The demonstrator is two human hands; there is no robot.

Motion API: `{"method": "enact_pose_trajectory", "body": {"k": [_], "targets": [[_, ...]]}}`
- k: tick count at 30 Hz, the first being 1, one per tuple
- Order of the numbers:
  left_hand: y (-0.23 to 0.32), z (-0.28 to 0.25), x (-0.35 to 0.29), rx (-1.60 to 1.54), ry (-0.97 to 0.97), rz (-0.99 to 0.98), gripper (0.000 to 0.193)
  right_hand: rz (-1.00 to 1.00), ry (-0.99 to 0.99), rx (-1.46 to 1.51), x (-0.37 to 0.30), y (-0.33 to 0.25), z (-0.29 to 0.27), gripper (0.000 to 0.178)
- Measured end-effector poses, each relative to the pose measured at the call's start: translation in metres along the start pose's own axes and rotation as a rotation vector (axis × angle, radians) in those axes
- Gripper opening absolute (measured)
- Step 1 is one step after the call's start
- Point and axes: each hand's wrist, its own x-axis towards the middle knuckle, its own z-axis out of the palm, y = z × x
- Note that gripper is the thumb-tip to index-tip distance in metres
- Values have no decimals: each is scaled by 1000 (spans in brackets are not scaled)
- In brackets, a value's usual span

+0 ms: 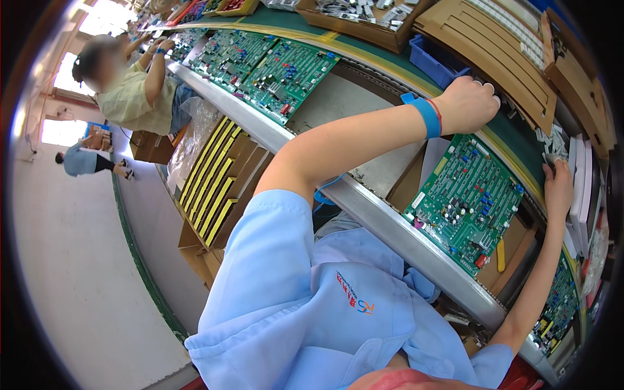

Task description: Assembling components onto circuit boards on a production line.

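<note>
My left hand (469, 104), with a blue wrist strap (428, 117) and a red cord, is raised over the far side of the line. Its fingers curl closed, with white bits at the fingertips; what they hold, if anything, is hidden. Below and right of it, a green circuit board (465, 198) full of parts rests across the rails. At the far right, my right hand (559, 185) reaches to a small heap of silvery parts (554, 141). Its fingers are closed around something greyish that I cannot make out.
More populated boards (289, 75) line the rails at left, and another board (560, 302) lies at far right. Beyond stand a blue bin (437, 62), a carton of silvery parts (364, 23) and cardboard trays (487, 58). A metal rail (390, 227) runs before me. A co-worker (133, 97) works at left.
</note>
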Motion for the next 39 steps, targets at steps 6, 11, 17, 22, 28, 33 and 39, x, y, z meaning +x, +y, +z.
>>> {"method": "enact_pose_trajectory", "body": {"k": [6,11,17,22,28,33,39], "targets": [[-31,-118,-75,-254,41,-441,19,-26,57,-64,0,19,16,18],[-135,-182,-191,-72,182,-821,22,-17,73,-153,-1,35,24,19],[-221,-189,-291,62,-1,-1126,30,17,6,-165,12,22,17,19],[-225,-151,-274,221,-341,-1088,26,23,3,-199,13,-5,1,16],[-236,-134,-271,256,-332,-1020,23,-63,142,-21,-4,-34,-39,13],[-211,-139,-258,124,-311,-969,26,-232,126,244,8,-135,-85,8],[-142,-132,-225,36,-425,-753,24,-397,110,419,42,-242,-66,9]]}}
